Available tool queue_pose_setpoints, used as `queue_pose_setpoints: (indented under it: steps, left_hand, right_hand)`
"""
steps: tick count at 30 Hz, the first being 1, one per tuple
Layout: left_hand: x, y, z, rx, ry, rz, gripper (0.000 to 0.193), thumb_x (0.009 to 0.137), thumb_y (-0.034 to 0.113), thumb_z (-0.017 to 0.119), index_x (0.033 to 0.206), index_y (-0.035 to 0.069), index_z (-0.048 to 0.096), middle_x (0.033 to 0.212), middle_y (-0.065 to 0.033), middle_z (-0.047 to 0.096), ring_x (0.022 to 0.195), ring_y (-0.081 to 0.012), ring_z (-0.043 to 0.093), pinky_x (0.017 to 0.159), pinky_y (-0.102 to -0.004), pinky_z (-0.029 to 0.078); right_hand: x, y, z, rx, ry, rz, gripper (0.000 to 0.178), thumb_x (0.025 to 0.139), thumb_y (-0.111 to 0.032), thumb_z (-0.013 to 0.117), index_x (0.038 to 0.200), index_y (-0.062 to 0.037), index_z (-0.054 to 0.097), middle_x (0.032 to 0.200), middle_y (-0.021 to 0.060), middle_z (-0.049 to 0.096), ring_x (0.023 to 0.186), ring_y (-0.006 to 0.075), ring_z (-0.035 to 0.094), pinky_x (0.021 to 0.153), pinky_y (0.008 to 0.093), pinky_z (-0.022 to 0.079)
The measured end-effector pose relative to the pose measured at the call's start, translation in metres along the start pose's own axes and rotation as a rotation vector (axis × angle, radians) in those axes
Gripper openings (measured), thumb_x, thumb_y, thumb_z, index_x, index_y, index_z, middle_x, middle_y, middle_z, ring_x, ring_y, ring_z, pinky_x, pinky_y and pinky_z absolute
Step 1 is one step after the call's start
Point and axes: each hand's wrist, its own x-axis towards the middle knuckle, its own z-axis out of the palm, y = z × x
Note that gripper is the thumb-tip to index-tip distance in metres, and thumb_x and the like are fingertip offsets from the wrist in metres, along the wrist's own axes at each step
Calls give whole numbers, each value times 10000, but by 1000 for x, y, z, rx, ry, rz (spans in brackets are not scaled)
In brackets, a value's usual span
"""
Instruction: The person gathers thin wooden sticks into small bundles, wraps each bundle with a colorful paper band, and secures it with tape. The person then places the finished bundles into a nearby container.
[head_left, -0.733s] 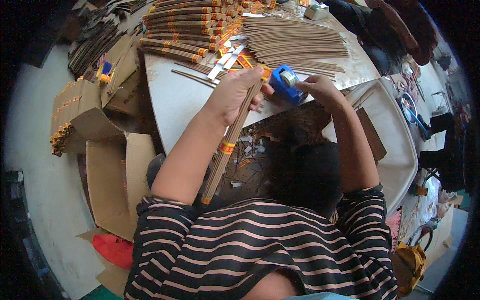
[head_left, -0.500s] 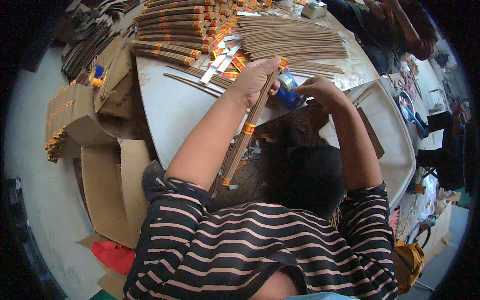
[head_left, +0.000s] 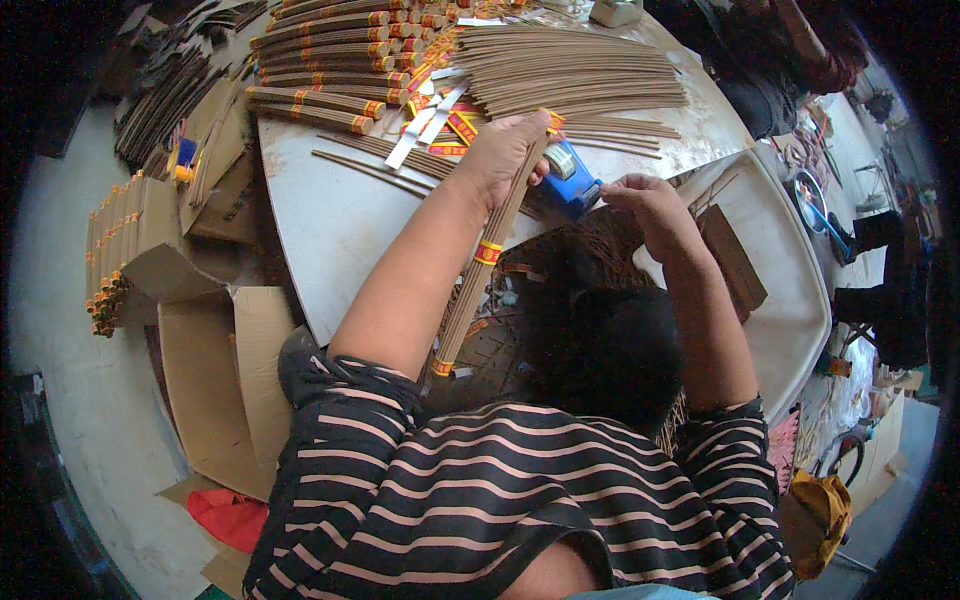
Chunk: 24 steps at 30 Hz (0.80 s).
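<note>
My left hand (head_left: 497,165) is closed round the upper part of a bundle of incense sticks (head_left: 464,300). Red and yellow paper bands wrap the bundle at its top, middle and lower end, and it slants down toward my lap. Just right of that hand, a blue tape dispenser (head_left: 575,196) with a pale roll sits at the table's edge. The fingers of my right hand (head_left: 645,205) are pinched together at the dispenser's near right end. Whatever lies between those fingertips is too small to make out.
Banded incense bundles (head_left: 330,65) are stacked at the far left of the table (head_left: 320,210). Loose sticks (head_left: 570,70) and paper labels (head_left: 460,125) lie beside them. An open cardboard box (head_left: 205,385) stands left, a white tray (head_left: 790,290) right. Another person (head_left: 750,60) is at the far right.
My right hand has come down slightly to the dispenser's end, and more of the blue dispenser shows. The bundle stays in my left hand. The whole view has shifted a little.
</note>
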Motion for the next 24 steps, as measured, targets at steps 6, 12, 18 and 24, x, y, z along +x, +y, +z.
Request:
queue_pose_setpoints:
  steps: [6,12,18,24]
  left_hand:
    - [3,-1,1,-81,21,-24,283,861,286,552,958,21,529,837,-81,595,457,-97,493,390,-217,397]
    - [5,-2,-1,-87,4,-35,294,860,291,552,967,19,527,856,-85,596,471,-106,496,394,-220,399]
    - [-12,5,3,-21,1,-6,344,865,343,534,974,18,509,836,-68,613,490,-79,475,426,-206,396]
    - [-92,44,22,118,-88,25,287,876,302,522,885,17,559,585,-9,507,446,-82,481,385,-195,377]
  right_hand:
    - [8,32,1,315,-25,86,154,768,-146,625,813,-14,562,717,42,575,616,124,533,588,238,422]
    - [18,64,1,388,-23,101,126,765,-104,611,810,3,563,726,63,582,644,147,557,617,253,455]
    - [-27,44,6,168,81,-20,151,806,-163,613,814,-16,579,676,-10,542,600,64,484,533,205,374]
    - [-97,-43,34,148,-87,-456,133,830,-185,607,816,-63,558,690,-64,492,611,30,435,538,165,323]
